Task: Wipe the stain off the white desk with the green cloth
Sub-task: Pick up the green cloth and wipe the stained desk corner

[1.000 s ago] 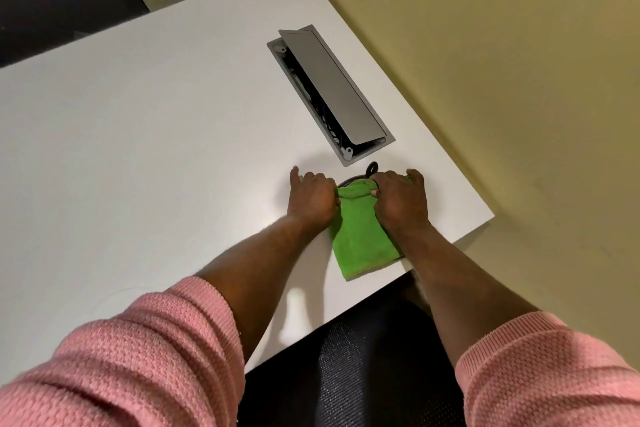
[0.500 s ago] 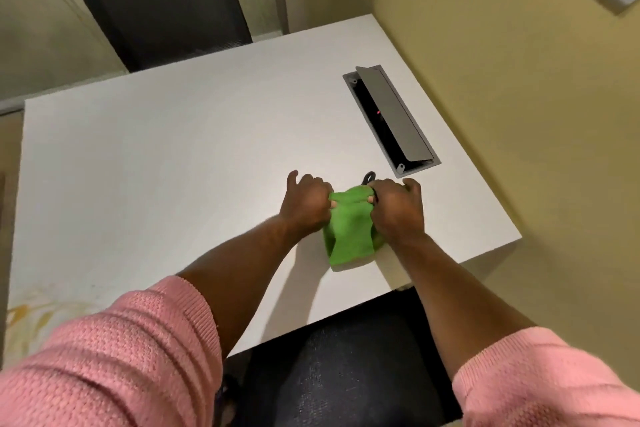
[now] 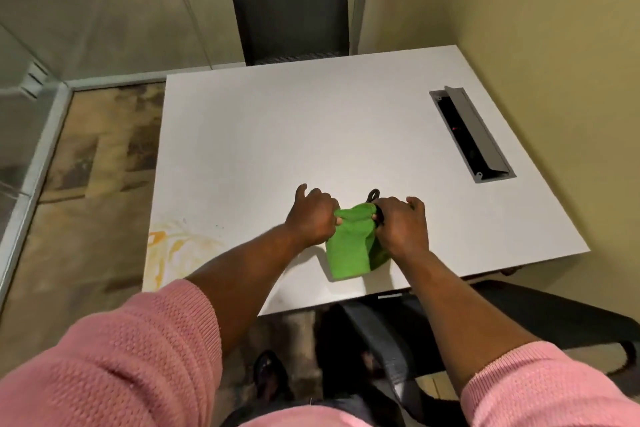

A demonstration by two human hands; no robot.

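A small office corner, seen from above: a glass partition on the far left, patterned carpet below it, a yellow-green wall on the right, and a black mesh-backed office chair (image 3: 289, 12) pushed in at the far side of a square white desk (image 3: 277, 135).

At the desk's near left corner lies the stain (image 3: 169, 246), a smeared patch of orange-yellow streaks running right up to the left edge. To its right, at the near middle of the desk, a person in pink knitted sleeves holds a bright green cloth (image 3: 349, 246) between both hands. The left hand (image 3: 311, 218) is closed on the cloth's upper left edge, and the right hand (image 3: 401, 225) is closed on its upper right edge, so the cloth bunches upward between them while its lower part drapes toward the near edge. A small black loop (image 3: 373, 195) shows just beyond the right hand's fingers. Farther right, near the wall, a grey rectangular cable hatch (image 3: 474, 135) is set into the desk with its lid propped open.

The stain lies well to the left of the cloth, on the left hand's side. The wipe will likely need the cloth carried leftward along the near edge.
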